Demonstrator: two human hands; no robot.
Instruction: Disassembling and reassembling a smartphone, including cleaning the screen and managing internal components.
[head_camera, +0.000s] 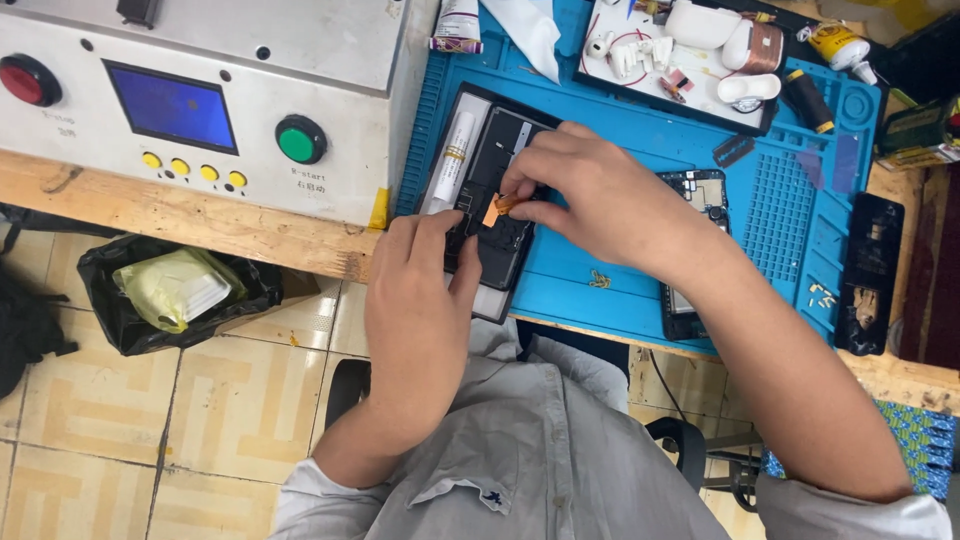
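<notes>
While left hand (420, 290) presses flat on lower edge of opened black phone (490, 200), fingers spread, right hand (590, 195) pinches small orange flex strip (497, 207) between thumb and forefinger over phone's middle. Phone lies on blue repair mat (620, 130) at near edge of wooden worktop (180, 215). White tube (450, 160) rests along phone's left side. Second opened phone (700, 200) sits just right of right wrist. Grey machine (200, 100) with green button (300, 140) stands left of mat. Tray of small parts (690, 60) beyond.
</notes>
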